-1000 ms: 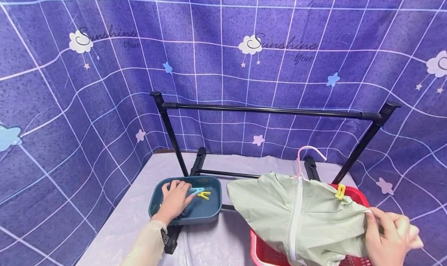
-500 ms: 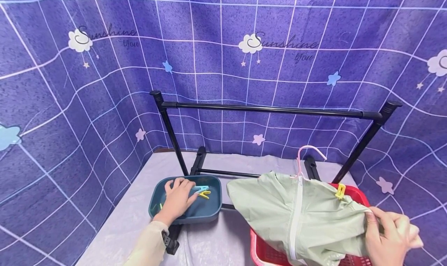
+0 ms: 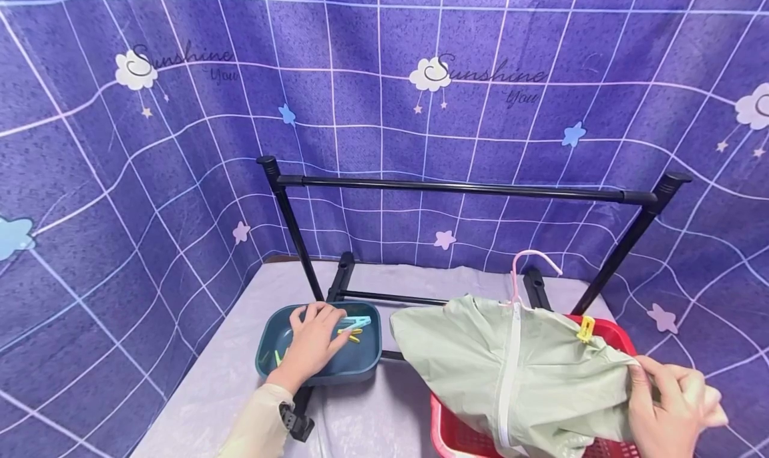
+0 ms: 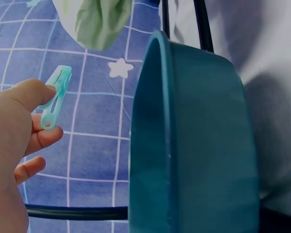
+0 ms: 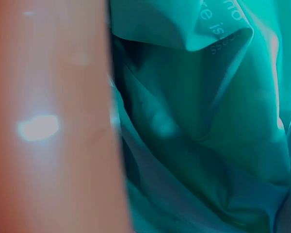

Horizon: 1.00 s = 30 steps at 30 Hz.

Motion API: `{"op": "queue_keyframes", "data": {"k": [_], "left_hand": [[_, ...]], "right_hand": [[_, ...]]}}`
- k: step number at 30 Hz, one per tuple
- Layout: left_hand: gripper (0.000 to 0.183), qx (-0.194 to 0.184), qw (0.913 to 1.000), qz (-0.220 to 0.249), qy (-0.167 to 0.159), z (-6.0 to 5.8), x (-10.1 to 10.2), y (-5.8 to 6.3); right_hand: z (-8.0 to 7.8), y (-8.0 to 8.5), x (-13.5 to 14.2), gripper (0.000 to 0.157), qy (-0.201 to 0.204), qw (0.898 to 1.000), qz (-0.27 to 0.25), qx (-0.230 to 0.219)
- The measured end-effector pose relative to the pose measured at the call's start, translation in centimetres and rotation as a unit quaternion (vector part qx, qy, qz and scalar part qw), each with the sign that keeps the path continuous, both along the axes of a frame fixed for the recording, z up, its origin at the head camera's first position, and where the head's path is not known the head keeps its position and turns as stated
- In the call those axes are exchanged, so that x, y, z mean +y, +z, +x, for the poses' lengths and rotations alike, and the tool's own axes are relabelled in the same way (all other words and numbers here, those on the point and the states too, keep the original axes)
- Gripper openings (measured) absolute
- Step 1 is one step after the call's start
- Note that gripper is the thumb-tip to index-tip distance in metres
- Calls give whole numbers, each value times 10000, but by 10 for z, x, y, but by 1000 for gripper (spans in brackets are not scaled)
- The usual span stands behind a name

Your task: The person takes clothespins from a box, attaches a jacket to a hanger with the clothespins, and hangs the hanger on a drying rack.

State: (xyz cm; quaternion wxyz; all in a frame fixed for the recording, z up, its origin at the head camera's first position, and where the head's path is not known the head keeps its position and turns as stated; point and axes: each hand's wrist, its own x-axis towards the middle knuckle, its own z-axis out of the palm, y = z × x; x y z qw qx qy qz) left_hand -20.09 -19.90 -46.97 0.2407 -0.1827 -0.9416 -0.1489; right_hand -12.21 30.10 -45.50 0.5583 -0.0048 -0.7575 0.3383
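My left hand [image 3: 314, 346] is over the dark teal basin [image 3: 342, 378]. It pinches a light blue clothespin [image 4: 57, 99] between thumb and fingers, above the basin's rim in the left wrist view. A yellow clothespin [image 3: 351, 336] lies in the basin, and a green one [image 3: 278, 358] shows beside the wrist. At the right, my right hand [image 3: 669, 404] grips the sleeve end of a pale green zip jacket [image 3: 456, 351]. The jacket is on a pink hanger [image 3: 515, 281], with a yellow clothespin [image 3: 585, 329] clipped at its shoulder. Folds of fabric fill much of the right wrist view.
A red basket [image 3: 440, 428] stands under the jacket. Behind the basin and basket rises a black rack with a horizontal bar [image 3: 450, 188]. A pale cloth [image 3: 396, 278] covers the table, and a purple patterned curtain [image 3: 372, 131] hangs behind.
My left hand has shifted slightly right and up, and the blue clothespin has moved with it. A green clothespin has come into view by the wrist. The right hand and jacket stay put.
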Motion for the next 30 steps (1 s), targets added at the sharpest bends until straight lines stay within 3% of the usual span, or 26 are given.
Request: {"op": "queue_keyframes", "data": {"k": [14, 30], "left_hand": [[28, 221, 9994, 117, -236, 5, 13, 18], [24, 525, 9976, 60, -454, 4, 18, 19]], "right_hand": [[0, 0, 0, 58, 5, 10000, -22, -10], [-2, -1, 1, 59, -14, 10000, 38, 52]]}}
